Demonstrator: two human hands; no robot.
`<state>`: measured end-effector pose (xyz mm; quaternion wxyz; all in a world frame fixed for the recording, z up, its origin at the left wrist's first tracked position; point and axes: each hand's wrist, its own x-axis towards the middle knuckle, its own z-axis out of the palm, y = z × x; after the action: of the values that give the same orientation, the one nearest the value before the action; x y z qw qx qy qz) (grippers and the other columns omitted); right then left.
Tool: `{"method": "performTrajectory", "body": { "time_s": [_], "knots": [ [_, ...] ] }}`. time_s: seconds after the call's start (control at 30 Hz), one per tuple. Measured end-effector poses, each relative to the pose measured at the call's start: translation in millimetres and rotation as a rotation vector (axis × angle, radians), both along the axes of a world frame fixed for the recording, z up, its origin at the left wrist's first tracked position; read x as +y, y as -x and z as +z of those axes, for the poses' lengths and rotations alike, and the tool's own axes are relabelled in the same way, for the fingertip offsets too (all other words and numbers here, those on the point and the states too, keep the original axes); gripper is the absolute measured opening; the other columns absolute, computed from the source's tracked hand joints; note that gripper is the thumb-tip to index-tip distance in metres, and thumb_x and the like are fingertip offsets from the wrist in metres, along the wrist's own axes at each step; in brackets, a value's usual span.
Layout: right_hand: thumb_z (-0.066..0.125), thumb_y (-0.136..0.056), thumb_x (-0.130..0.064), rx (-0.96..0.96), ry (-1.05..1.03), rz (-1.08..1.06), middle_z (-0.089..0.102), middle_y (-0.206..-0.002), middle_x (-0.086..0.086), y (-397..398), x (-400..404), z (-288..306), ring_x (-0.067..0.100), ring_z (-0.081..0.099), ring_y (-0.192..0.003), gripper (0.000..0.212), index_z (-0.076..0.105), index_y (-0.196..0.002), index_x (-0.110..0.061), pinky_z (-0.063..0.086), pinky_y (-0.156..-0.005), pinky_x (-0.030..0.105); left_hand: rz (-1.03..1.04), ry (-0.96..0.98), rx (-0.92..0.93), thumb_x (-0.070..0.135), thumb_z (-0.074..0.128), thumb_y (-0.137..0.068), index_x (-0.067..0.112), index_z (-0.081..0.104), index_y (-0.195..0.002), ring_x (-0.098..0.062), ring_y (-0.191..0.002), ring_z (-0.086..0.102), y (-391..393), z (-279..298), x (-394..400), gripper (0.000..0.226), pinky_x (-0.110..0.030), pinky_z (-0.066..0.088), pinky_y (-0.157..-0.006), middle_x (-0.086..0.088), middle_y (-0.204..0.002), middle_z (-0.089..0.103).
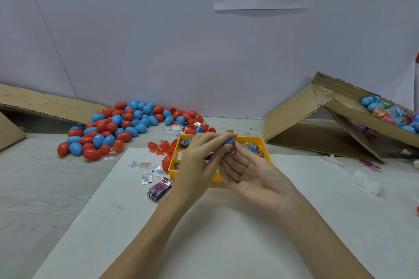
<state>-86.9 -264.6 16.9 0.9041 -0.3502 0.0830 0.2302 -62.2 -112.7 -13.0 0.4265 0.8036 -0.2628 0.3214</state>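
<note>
Both hands meet over a yellow tray (263,140) near the table's middle. My left hand (199,158) grips a blue egg half (227,142) between thumb and fingertips. My right hand (249,174) lies palm up just right of it and pinches a small purple packet (232,152) against the blue shell. The tray holds several small printed packets (254,149); the hands hide much of it.
A heap of red and blue plastic eggs (118,127) lies at the back left. Loose red egg halves (158,146), white slips (147,176) and a purple packet stack (158,189) lie left of the tray. Cardboard boxes stand at left (45,104) and right (328,124), the right one holding wrapped eggs (390,113).
</note>
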Motion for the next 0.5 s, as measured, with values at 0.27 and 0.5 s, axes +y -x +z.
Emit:
{"method": "performTrajectory", "body": {
  "time_s": [0.27, 0.5],
  "knots": [
    [0.079, -0.083, -0.027, 0.012, -0.066, 0.028, 0.075, -0.108, 0.012, -1.1, 8.7, -5.7, 0.026, 0.075, -0.094, 0.029, 0.08, -0.103, -0.005, 0.06, -0.08, 0.033, 0.019, 0.026, -0.054, 0.012, 0.061, -0.1, 0.016, 0.075, -0.121, -0.011, -0.104, 0.057, -0.7, 3.1, 1.9, 0.025, -0.016, 0.044, -0.088, 0.012, -0.108, 0.069],
    [0.072, -0.092, -0.03, -0.065, -0.043, -0.01, 0.075, -0.117, 0.012, -0.3, 9.8, -2.1, 0.022, 0.075, -0.098, 0.036, 0.074, -0.12, -0.008, 0.06, -0.086, 0.031, -0.08, 0.136, 0.05, 0.021, 0.06, -0.102, 0.02, 0.071, -0.127, -0.015, -0.111, 0.062, 3.4, 6.1, -0.8, 0.027, -0.024, 0.051, -0.092, 0.011, -0.114, 0.07]
  ]
}}
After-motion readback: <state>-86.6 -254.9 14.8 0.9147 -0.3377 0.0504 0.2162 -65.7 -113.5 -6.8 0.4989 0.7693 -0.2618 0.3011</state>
